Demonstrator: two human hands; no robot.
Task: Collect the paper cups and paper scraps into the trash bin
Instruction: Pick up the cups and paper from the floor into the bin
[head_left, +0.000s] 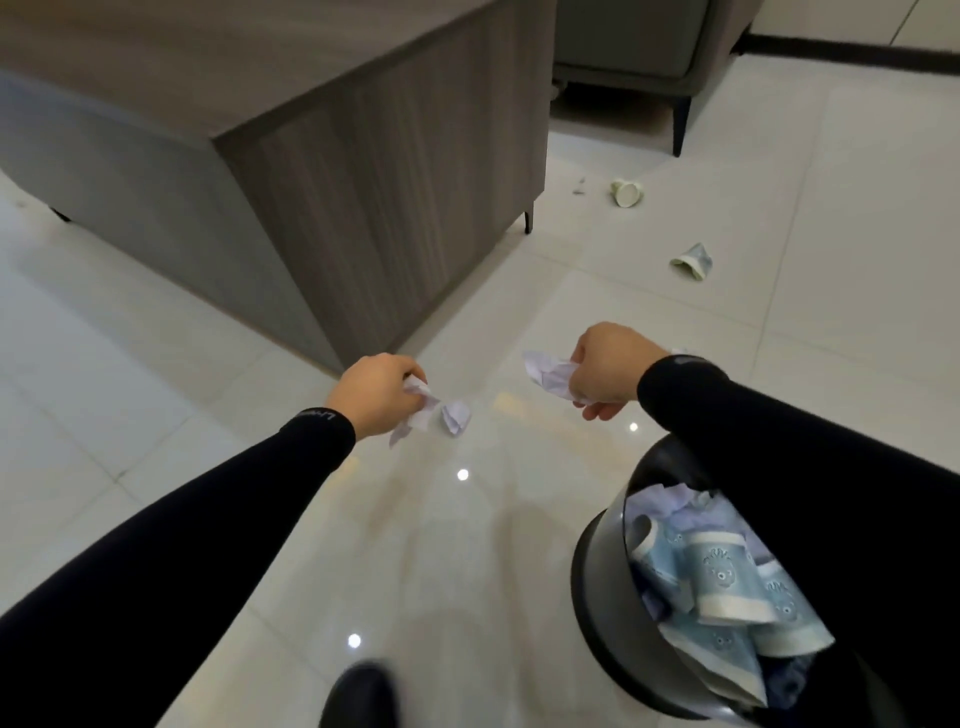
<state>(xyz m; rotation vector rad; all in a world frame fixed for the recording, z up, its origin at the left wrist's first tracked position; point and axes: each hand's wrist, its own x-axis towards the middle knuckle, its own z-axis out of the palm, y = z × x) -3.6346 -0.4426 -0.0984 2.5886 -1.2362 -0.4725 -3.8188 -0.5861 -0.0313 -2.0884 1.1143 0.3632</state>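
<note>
Head view, looking down at a glossy pale tiled floor (467, 545).

Left hand (371, 395): fingers curled closed around a crumpled white paper scrap (415, 410), which sticks out below and to the right of the fist. A second paper ball (456, 415) sits just beside it on the right; cannot tell whether it is pinched by the fingertips or lying on the floor.

Right hand (605, 371): closed in a loose fist on another crumpled paper wad (548, 375), paper protruding to the left of the knuckles. 1 finger shows extended a little below the fist. Both forearms are in black sleeves.

Trash bin (597, 587): dark, round, at lower right beneath the right forearm, partly covered by the sleeve. Inside it are several flattened light-blue paper cups (727, 582) with white rims, plus some crumpled pale paper near the top edge.

On the floor, well apart from the hands: 1 paper cup on its side (626, 192), mouth toward the camera, near the cabinet leg; 1 crushed cup (693, 261) further right and nearer. A small dark speck of debris lies just left of the first cup.

A wood-grain cabinet (363, 182) fills the upper left; the grey base of an upholstered seat (649, 62) is at the top. A dark shoe toe (358, 696) shows at the bottom edge.
</note>
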